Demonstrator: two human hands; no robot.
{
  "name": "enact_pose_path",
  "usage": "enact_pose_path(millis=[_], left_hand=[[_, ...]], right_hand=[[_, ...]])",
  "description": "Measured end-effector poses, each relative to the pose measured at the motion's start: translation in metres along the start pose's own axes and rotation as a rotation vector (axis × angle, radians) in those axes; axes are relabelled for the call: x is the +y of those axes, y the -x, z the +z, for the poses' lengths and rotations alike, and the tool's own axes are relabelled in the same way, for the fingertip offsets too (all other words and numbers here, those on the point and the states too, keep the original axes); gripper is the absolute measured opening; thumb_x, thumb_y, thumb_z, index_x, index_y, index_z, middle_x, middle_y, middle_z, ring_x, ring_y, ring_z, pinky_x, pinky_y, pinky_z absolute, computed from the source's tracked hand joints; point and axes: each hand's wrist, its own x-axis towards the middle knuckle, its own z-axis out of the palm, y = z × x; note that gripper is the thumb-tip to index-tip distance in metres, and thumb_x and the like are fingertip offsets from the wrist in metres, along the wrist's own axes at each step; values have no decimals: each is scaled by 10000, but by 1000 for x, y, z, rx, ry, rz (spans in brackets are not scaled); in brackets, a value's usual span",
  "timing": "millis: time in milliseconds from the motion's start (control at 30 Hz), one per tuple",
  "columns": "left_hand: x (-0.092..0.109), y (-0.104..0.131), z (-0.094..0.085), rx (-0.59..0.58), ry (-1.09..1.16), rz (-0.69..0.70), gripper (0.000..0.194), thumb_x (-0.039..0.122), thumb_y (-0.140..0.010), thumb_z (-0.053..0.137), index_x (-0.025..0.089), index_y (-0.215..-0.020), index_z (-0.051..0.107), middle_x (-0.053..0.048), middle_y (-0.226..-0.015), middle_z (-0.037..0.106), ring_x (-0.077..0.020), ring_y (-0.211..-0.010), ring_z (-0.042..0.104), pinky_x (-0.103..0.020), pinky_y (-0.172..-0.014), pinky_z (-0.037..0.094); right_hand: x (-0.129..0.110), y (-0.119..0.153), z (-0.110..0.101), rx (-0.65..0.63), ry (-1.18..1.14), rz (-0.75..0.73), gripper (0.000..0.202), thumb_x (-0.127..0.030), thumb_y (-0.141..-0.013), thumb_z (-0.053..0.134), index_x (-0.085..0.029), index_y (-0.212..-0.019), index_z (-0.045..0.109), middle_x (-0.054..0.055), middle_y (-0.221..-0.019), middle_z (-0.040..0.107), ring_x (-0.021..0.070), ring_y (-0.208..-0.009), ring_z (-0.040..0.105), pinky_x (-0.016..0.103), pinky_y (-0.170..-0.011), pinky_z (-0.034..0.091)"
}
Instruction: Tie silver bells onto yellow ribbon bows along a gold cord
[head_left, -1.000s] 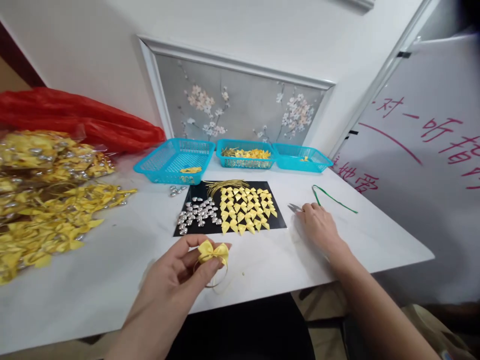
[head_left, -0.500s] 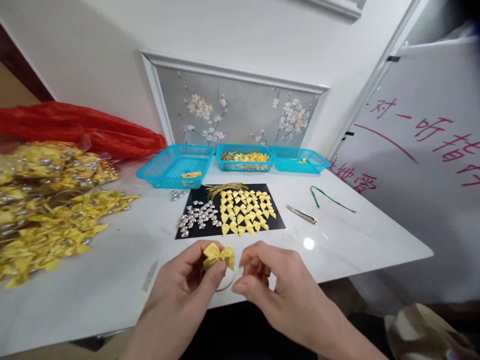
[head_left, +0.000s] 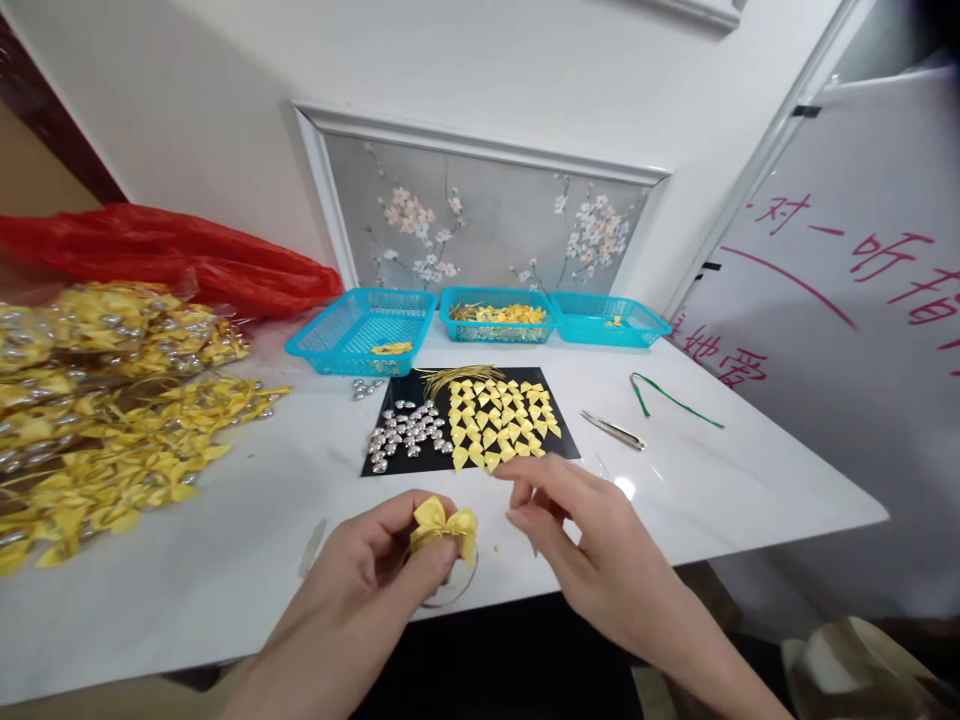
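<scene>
My left hand (head_left: 382,565) pinches a yellow ribbon bow (head_left: 444,524) between thumb and fingers. A thin gold tie (head_left: 459,597) curves in a loop below the bow. Held apart to the right, my right hand (head_left: 581,525) has its thumb and forefinger spread, with nothing visible between them. Its fingertips are just in front of rows of small yellow bows (head_left: 504,420) on a black mat (head_left: 566,448). Silver beads (head_left: 409,428) lie on the mat's left part, and a bundle of gold ties (head_left: 461,376) along its back edge.
Three blue baskets (head_left: 300,345) stand along the wall; the middle one holds bows and ties. Silver tweezers (head_left: 613,430) and a green ribbon strip (head_left: 679,403) lie on the right. Finished-looking yellow bow strands (head_left: 127,470) pile up on the left, before a red bag (head_left: 180,250).
My right hand has moved away from the bow, up and to the right, and its fingers have opened. My left hand still grips the bow. The view has shifted slightly.
</scene>
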Motion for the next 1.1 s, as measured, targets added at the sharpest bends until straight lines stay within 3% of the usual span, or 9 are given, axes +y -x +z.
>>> enact_pose_path(millis=[100,233,367,500,600,700,800,933,1100], left_hand=[[2,-1,2,-79,116,-49,297,468,-868,690,226,-702,639,40,-652,456,-148,-630,377,-237,-564,362],[4,3,3,-102,315,-162,212,420,-809,787,225,-762,719,30,-672,536,-132,-646,432,-211,-585,412],[-2,11,-4,-25,513,-208,460,603,-805,730,291,-1142,758,-63,-1019,747,-245,-882,667,-342,-775,579],[-12,13,-5,90,364,-58,519,571,-706,838,336,-1160,749,-59,-1124,767,-273,-954,723,-329,-808,615],[-16,8,-2,129,232,88,347,406,-697,889,360,-1025,784,-13,-992,792,-225,-888,752,-240,-761,624],[-17,2,-2,163,98,216,128,380,-753,843,334,-866,805,-2,-910,792,-209,-868,762,-205,-766,627],[-21,4,-5,202,17,240,121,388,-776,817,335,-883,799,4,-951,786,-208,-909,758,-187,-791,620],[-28,11,-7,249,-48,226,174,400,-801,789,351,-967,769,14,-1039,773,-201,-960,737,-162,-800,607],[-29,17,-5,277,-137,395,123,280,-838,748,362,-929,758,26,-1027,749,-175,-968,720,-154,-840,588]], right_hand=[[6,1,0,-32,-15,-194,390,-21,-975,478,-266,-1201,680,72,-1218,604,153,-1014,626,270,-856,519],[11,-4,8,33,-77,-394,265,-5,-953,543,-169,-982,748,86,-1014,652,139,-873,640,235,-763,539],[14,-8,14,145,-185,-313,164,-28,-920,644,-168,-912,729,50,-937,659,123,-863,645,204,-790,536],[11,-8,20,137,-369,-123,137,-78,-909,676,-213,-886,686,7,-887,640,111,-774,607,197,-668,522],[8,-10,23,89,-501,-39,133,-90,-906,663,-214,-857,665,-8,-863,617,86,-657,564,189,-571,495],[6,-10,24,52,-626,10,91,-128,-924,654,-207,-880,663,-13,-868,597,67,-620,582,186,-569,508],[5,-8,21,22,-682,-7,95,-153,-964,621,-223,-1000,676,-6,-910,614,80,-686,639,195,-641,547],[5,-5,15,-12,-543,-64,215,-115,-1012,516,-227,-1078,688,9,-930,633,97,-779,648,217,-728,558],[5,-5,11,14,-340,-189,280,-59,-988,511,-217,-1107,708,38,-1001,671,127,-928,642,231,-814,553]])
